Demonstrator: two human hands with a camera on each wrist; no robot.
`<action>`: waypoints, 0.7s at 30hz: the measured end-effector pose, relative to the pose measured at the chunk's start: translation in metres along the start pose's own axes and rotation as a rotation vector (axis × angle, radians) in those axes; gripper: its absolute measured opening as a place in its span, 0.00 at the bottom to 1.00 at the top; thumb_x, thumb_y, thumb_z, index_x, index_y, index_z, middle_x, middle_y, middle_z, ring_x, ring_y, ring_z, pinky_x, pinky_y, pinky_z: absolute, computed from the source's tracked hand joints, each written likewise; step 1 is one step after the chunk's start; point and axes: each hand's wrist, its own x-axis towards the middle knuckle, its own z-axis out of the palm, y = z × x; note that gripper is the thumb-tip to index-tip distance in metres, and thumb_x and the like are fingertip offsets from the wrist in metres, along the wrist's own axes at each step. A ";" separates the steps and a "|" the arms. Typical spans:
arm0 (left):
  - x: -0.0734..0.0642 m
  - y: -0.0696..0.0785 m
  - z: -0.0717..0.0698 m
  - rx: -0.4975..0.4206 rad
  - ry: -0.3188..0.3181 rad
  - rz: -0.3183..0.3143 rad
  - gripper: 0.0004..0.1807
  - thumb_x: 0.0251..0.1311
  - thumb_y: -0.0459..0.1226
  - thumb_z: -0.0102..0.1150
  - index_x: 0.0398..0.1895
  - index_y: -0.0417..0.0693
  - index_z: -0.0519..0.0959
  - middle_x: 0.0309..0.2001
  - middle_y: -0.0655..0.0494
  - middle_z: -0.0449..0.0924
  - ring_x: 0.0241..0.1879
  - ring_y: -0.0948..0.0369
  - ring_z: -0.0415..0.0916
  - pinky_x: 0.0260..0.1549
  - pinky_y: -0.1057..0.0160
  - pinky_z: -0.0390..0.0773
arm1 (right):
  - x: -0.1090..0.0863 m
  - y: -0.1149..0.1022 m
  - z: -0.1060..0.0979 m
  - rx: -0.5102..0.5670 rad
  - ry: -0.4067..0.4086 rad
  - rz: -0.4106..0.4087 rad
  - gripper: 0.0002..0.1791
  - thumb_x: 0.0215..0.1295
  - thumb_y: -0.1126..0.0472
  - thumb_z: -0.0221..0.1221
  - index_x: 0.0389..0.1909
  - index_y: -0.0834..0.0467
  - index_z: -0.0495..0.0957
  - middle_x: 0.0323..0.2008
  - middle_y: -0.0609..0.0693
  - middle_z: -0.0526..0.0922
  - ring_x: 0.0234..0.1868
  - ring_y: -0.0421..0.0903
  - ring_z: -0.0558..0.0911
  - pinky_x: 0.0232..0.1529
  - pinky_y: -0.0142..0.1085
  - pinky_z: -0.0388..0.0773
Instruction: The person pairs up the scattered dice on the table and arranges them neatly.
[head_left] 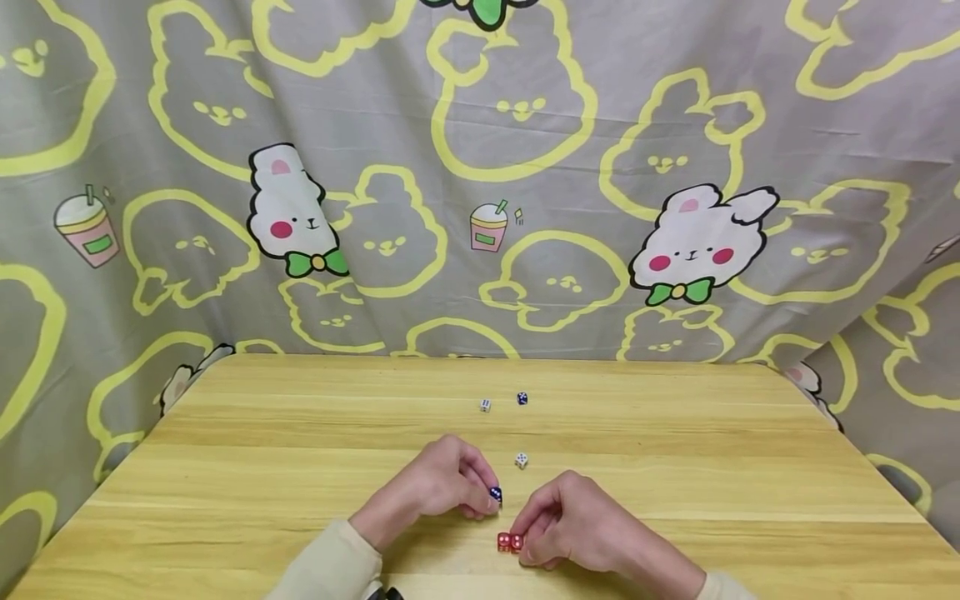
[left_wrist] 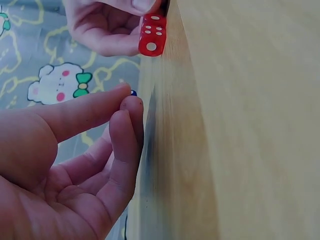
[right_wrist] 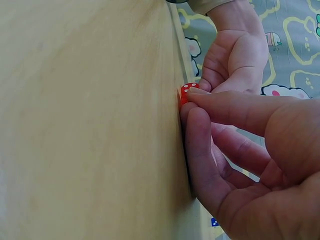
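Note:
My left hand point(head_left: 444, 482) pinches a dark blue die point(head_left: 496, 494) between thumb and fingertips, just above the wooden table. In the left wrist view only a sliver of that blue die point(left_wrist: 133, 93) shows behind the fingertips. Nearer the front, two red dice point(head_left: 510, 542) sit side by side. The thumb and finger of my right hand point(head_left: 573, 525) pinch the right one of the pair. In the right wrist view, a red die point(right_wrist: 188, 91) shows at those fingertips. A white die point(head_left: 522, 460) lies on the table just beyond both hands.
Farther back on the wooden table point(head_left: 300, 400) lie another white die point(head_left: 485, 406) and a blue die point(head_left: 522, 398). A grey curtain point(head_left: 390, 125) with yellow outlines and cartoon bunnies hangs behind the table and along its sides.

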 end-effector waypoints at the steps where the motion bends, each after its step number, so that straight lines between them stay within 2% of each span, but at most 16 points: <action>1: 0.000 0.000 0.000 0.001 0.000 -0.001 0.09 0.51 0.23 0.76 0.34 0.37 0.85 0.27 0.50 0.88 0.24 0.61 0.84 0.30 0.62 0.89 | 0.000 0.000 0.000 -0.003 0.001 -0.001 0.09 0.50 0.73 0.76 0.32 0.59 0.90 0.25 0.50 0.88 0.26 0.39 0.84 0.28 0.29 0.84; 21: 0.002 0.000 0.000 0.063 0.022 -0.005 0.10 0.51 0.24 0.78 0.32 0.40 0.85 0.26 0.51 0.87 0.24 0.61 0.83 0.28 0.62 0.87 | 0.000 0.001 0.000 -0.009 0.010 0.009 0.10 0.50 0.74 0.76 0.32 0.60 0.90 0.24 0.51 0.88 0.25 0.39 0.83 0.28 0.29 0.82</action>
